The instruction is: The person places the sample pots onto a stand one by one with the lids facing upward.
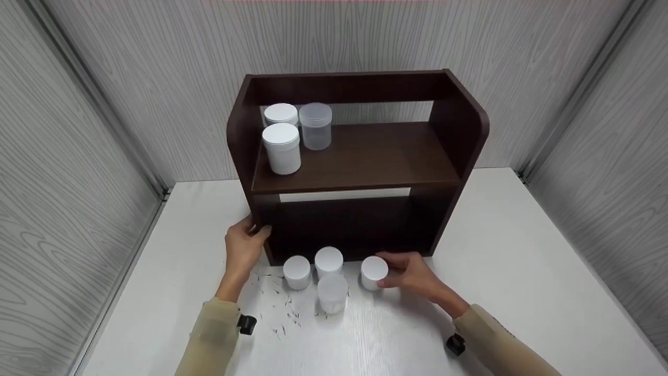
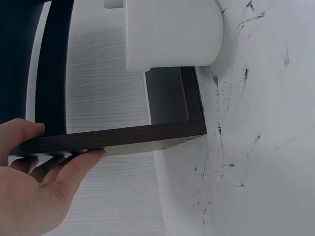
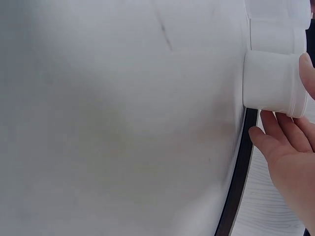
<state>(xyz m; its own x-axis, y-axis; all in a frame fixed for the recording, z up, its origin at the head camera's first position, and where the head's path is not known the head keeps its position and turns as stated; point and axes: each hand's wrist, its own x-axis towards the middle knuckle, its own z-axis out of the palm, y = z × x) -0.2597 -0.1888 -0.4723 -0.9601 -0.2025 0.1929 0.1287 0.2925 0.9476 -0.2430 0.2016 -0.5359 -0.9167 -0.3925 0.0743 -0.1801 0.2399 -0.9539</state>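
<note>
A dark brown shelf unit stands on the white table. My left hand grips the lower front edge of its left side panel, thumb on one face and fingers on the other. My right hand curls round a small white jar on the table just in front of the shelf, with the thumb behind it and the fingers at its side. In the right wrist view that jar stands against the palm. In the left wrist view another white jar stands beside the panel.
Two more white jars and a translucent jar stand left of the held one. On the upper shelf are two white jars and a translucent jar. Small dark marks speckle the table. Grey walls surround it.
</note>
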